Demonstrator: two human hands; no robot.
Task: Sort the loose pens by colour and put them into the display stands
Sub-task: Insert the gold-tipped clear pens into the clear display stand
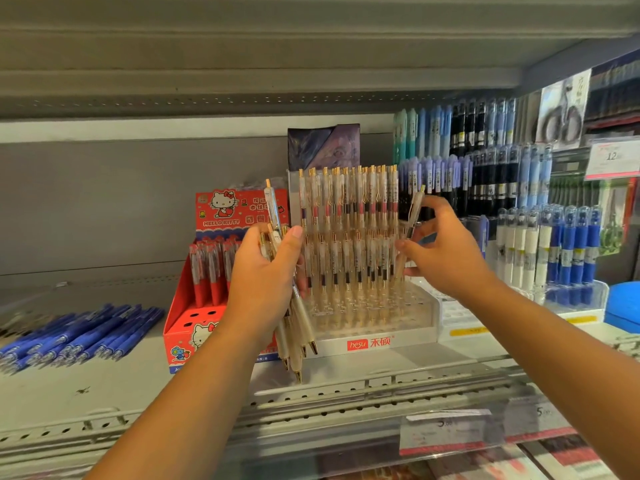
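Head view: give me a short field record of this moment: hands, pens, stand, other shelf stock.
display stand: clear tiers on white base, two rows of pens upright, front holes look unfilled
left hand: grips a bundle of white pens, tips down
right hand: pinches a single pen by the stand's right edge
left of stand: red cartoon box holding red pens
far left: loose blue pens lying on the shelf
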